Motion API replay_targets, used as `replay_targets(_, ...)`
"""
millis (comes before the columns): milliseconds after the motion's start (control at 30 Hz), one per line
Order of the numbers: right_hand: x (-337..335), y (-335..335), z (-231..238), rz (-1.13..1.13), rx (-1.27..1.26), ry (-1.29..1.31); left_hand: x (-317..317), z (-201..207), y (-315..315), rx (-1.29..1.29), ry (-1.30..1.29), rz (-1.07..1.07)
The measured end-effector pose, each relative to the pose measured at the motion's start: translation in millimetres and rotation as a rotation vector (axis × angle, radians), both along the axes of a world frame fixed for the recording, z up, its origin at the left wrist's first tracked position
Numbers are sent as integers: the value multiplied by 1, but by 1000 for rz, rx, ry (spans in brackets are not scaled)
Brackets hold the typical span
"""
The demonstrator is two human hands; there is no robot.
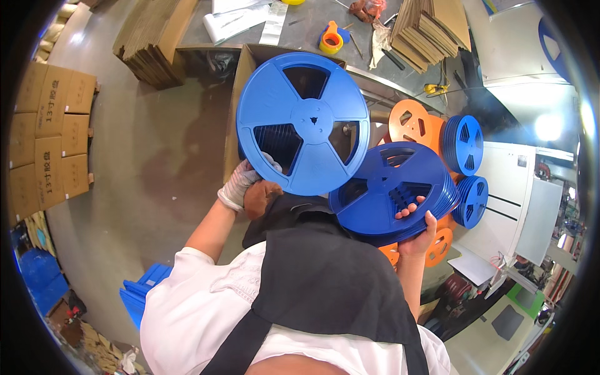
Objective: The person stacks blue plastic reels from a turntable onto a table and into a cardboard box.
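Note:
A light blue plastic reel (pixel 294 94) with wide cut-out windows faces up in front of me, with more reels stacked beneath it. My left hand (pixel 240 182), in a whitish glove, is closed round its lower left rim; some fingertips show through a window. Beside that hand hangs a brown patch of material (pixel 261 200) that I cannot identify. To the right, my bare right hand (pixel 420 231) grips a tilted stack of dark blue reels (pixel 369 209), its fingers reaching in through a window and its thumb at the outer edge. The two stacks overlap slightly.
An open cardboard box (pixel 245 65) stands behind the light blue reel. Orange reels (pixel 409 122) and more blue reels (pixel 467 144) stand at the right. A grey workbench (pixel 306 31) bears tape and flat cardboard (pixel 431 31). Stacked cartons (pixel 53 131) line the left side.

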State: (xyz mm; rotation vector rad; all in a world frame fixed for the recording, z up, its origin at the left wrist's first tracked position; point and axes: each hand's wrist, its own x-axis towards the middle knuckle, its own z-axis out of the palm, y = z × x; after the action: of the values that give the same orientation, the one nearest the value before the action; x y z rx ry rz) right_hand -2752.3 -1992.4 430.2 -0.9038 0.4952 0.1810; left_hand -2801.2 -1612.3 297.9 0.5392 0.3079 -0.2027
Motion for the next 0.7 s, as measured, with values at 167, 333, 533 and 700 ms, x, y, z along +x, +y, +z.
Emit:
replay_targets(167, -3, -17, -4, -50, -41, -2, 25, -17, 10, 312, 199, 7)
replay_targets(333, -3, -35, -5, -148, -27, 15, 84, -71, -13, 835, 306, 16)
replay_targets(533, -12, -55, -7, -242, -89, 34, 148, -177, -20, 1455, 357, -105)
replay_targets(700, -21, -68, -12, -324, -112, 49, 172, -191, -37, 1601, 372, -315)
